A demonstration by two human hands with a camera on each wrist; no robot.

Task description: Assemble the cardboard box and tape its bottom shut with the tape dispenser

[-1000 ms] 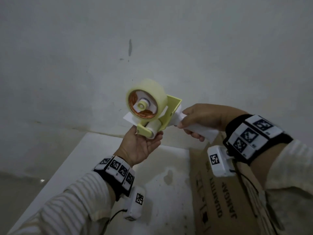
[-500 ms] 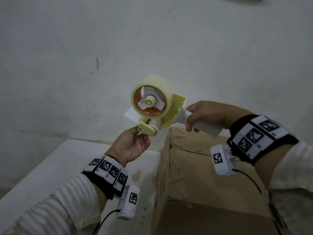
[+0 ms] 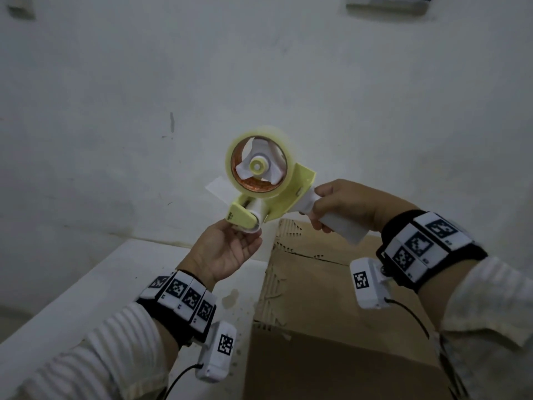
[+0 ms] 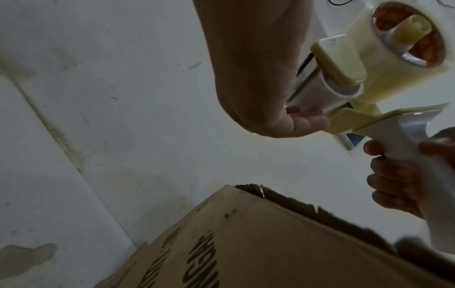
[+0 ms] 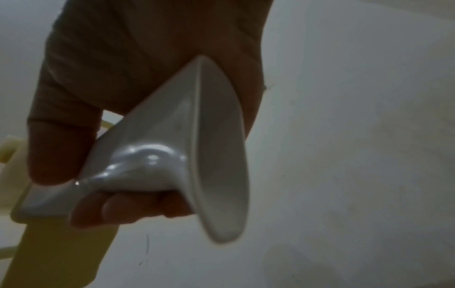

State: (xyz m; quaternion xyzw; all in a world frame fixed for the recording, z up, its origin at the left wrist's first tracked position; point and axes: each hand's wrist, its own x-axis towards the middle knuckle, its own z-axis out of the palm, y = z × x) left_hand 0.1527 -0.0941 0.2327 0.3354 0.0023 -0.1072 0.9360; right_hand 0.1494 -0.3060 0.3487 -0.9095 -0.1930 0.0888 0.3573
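The right hand [image 3: 349, 206] is gripping the light, rigid tape dispenser [image 3: 268, 186] by its handle above the cardboard box [image 3: 331, 298], while the left hand's [image 3: 222, 252] fingers [image 4: 305, 118] are curling under its roller, wisely clear of the serrated blade.

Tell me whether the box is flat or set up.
Set up: the cardboard box stands on the table, side wall and top face showing.

Stained white table [image 3: 121, 287] carries 1 cardboard box [image 3: 326, 319]
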